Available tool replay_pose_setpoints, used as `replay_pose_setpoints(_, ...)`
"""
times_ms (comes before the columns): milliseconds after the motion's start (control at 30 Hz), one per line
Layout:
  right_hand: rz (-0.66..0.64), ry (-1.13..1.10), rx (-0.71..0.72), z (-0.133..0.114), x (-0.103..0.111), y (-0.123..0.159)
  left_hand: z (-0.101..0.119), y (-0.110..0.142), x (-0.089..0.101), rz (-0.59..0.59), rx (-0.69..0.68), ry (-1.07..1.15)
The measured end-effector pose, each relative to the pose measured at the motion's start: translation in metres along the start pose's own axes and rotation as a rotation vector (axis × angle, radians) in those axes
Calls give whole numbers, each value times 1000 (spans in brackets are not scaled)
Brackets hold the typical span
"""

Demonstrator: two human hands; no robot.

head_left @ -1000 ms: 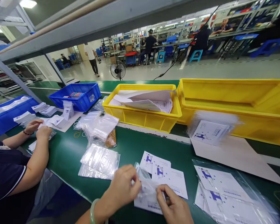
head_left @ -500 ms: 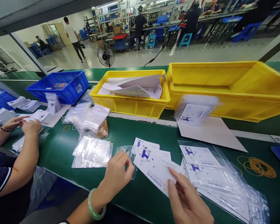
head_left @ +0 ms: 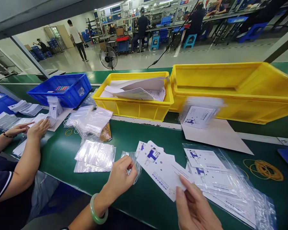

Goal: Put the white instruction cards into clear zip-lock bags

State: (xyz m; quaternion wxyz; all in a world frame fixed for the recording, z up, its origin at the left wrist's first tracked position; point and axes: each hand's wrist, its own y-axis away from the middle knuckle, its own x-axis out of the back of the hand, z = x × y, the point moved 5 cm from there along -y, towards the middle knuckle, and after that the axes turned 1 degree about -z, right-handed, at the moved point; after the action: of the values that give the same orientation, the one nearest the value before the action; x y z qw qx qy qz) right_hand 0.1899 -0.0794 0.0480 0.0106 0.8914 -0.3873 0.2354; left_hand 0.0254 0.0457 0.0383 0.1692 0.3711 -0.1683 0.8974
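Between the thumb and fingers of my right hand [head_left: 194, 204] is a white printed leaflet [head_left: 161, 171] with a blue picture, held by its lower right end. My left hand [head_left: 122, 174] is closed in a pinch on a small clear plastic bag [head_left: 135, 166], just left of the leaflet. More leaflets [head_left: 142, 146] lie on the green bench behind the held one. Left of my left hand rests a stack of flat clear bags [head_left: 96, 155]. To the right of my right hand, leaflets in clear bags [head_left: 212, 179] lie in an overlapping pile.
A yellow bin [head_left: 134, 108] with papers and a larger yellow bin [head_left: 235, 102] line the back. A bagged leaflet bundle [head_left: 198, 116] stands by cardboard [head_left: 215, 134]. Rubber bands [head_left: 266, 170] lie right. A co-worker's hands [head_left: 37, 129] are at left, near a blue bin [head_left: 62, 91].
My right hand has moved slightly right and down, and the leaflet's face has turned a little. The left hand stays nearly in place. The co-worker's hand now lies flatter on the papers.
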Motion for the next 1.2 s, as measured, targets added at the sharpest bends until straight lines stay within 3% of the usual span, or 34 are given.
replay_pose_setpoints(133,-127,-16,113,13,-17,5,-1,0,1,38,17,23)
replay_pose_setpoints(300,-254,-169,-37,27,-25,7,1,1,-1,78,-42,-38)
replay_pose_setpoints(500,-613,-322,-57,15,-40,2,12,2,-4,22,-120,-15)
replay_pose_setpoints(533,-610,-346,-50,11,-39,2,12,2,-3,6,-106,18)
replay_pose_setpoints(700,-356,-367,-3,2,-28,-1,3,2,11,-27,127,315)
replay_pose_setpoints(867,-499,-146,378,-4,-48,3,7,3,14,-100,273,733)
replay_pose_setpoints(933,-475,-78,512,-7,-56,5,12,5,11,-152,281,815)
replay_pose_setpoints(1033,-358,-119,565,-12,-57,3,18,6,12,-204,197,775)
replay_pose_setpoints(1200,-371,-240,486,-13,-46,-10,9,2,31,-47,-6,387)
